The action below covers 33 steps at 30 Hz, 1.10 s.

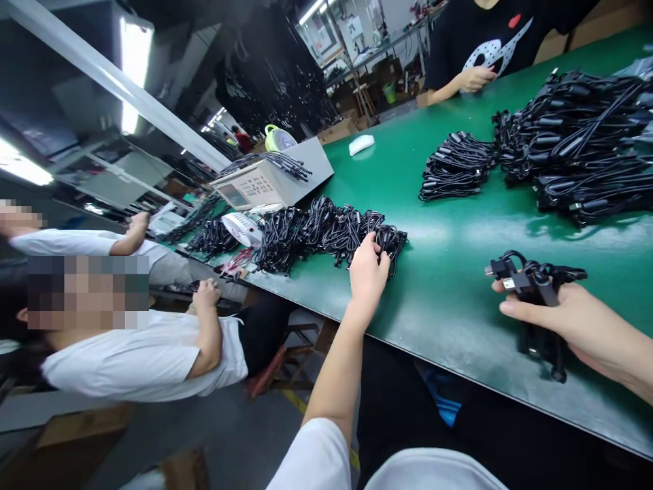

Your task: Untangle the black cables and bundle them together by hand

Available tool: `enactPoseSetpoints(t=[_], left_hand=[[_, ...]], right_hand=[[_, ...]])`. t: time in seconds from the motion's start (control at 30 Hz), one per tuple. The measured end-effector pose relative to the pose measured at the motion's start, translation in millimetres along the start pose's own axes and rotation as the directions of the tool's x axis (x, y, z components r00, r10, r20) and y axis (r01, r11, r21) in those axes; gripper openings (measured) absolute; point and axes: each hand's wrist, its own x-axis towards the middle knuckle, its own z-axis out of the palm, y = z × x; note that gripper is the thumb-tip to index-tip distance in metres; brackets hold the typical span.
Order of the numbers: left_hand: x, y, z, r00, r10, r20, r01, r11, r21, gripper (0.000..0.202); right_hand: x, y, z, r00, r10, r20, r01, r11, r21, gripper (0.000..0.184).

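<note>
My left hand [368, 272] reaches across the green table [449, 272] and closes its fingers on a coiled black cable at the near end of a row of black cable bundles [316, 231]. My right hand [571, 320] hovers over the table's near edge, gripping a bundled black cable [533, 282] with its plug ends sticking out to the left.
A small heap of cables [454, 167] and a big heap [581, 143] lie at the far right. A white tester box [265, 180] stands at the table's left end. One person in a black shirt [484, 41] works opposite; two people in white shirts sit at left.
</note>
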Motion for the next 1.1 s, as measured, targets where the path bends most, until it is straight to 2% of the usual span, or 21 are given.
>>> enactPoseSetpoints(t=[0.1,0.23,0.3,0.4,0.47,0.5,0.53,0.57,0.63,0.7,0.77,0.83,0.9,0.97,1.1], left_hand=[[-3,11,2.6,1.000,-0.019,0.008,0.020,0.996,-0.083,0.044],[-3,25,3.5,0.990,0.106,0.091,-0.106,0.994,-0.004,0.042],[-1,27,5.5,0.982,0.110,0.156,-0.118,0.992,0.048,0.042],[1,28,6.5,0.971,0.108,0.215,-0.119,0.992,0.037,0.030],[0,35,3.4,0.963,0.131,0.237,-0.120,0.991,-0.059,0.030],[-2,42,0.9,0.954,0.137,0.266,-0.094,0.981,-0.169,0.032],[-4,51,-1.7,0.941,0.144,0.307,-0.042,0.948,-0.314,0.034],[-7,63,-4.0,0.920,0.156,0.360,0.039,0.877,-0.479,0.036],[-10,90,-6.4,0.860,0.211,0.466,0.224,0.663,-0.714,0.036],[-11,115,-4.4,0.801,0.273,0.532,0.365,0.482,-0.797,0.039],[-9,132,2.3,0.752,0.348,0.560,0.450,0.349,-0.822,0.042],[-6,137,11.8,0.743,0.394,0.541,0.488,0.235,-0.841,0.042],[-3,133,20.8,0.765,0.388,0.514,0.507,0.130,-0.852,0.042],[-3,126,26.5,0.769,0.374,0.518,0.542,0.049,-0.839,0.043],[-6,115,27.7,0.724,0.374,0.579,0.628,-0.012,-0.778,0.044]], right_hand=[[-2,-3,0,0.989,0.067,0.135,-0.080,0.993,0.091,0.030],[-3,-10,-3,0.988,0.055,0.143,-0.076,0.987,0.140,0.027],[-2,-9,-3,0.988,0.059,0.140,-0.079,0.986,0.144,0.024],[1,-4,-3,0.985,0.076,0.158,-0.102,0.982,0.160,0.029],[2,0,-2,0.979,0.085,0.184,-0.121,0.974,0.194,0.034],[2,1,0,0.977,0.080,0.195,-0.123,0.968,0.220,0.035],[1,2,1,0.976,0.067,0.209,-0.119,0.962,0.247,0.035],[1,3,2,0.974,0.043,0.221,-0.105,0.956,0.274,0.035],[-2,2,5,0.972,-0.024,0.235,-0.054,0.947,0.316,0.037],[-5,0,6,0.971,-0.082,0.226,0.005,0.947,0.322,0.039],[-7,-2,5,0.971,-0.106,0.214,0.031,0.945,0.326,0.035],[-8,-6,2,0.972,-0.085,0.217,0.002,0.933,0.360,0.029],[-9,-10,1,0.968,-0.061,0.243,-0.044,0.914,0.403,0.026],[-10,-12,1,0.958,-0.043,0.284,-0.086,0.901,0.425,0.024],[-13,-9,4,0.916,-0.004,0.402,-0.195,0.870,0.454,0.025]])
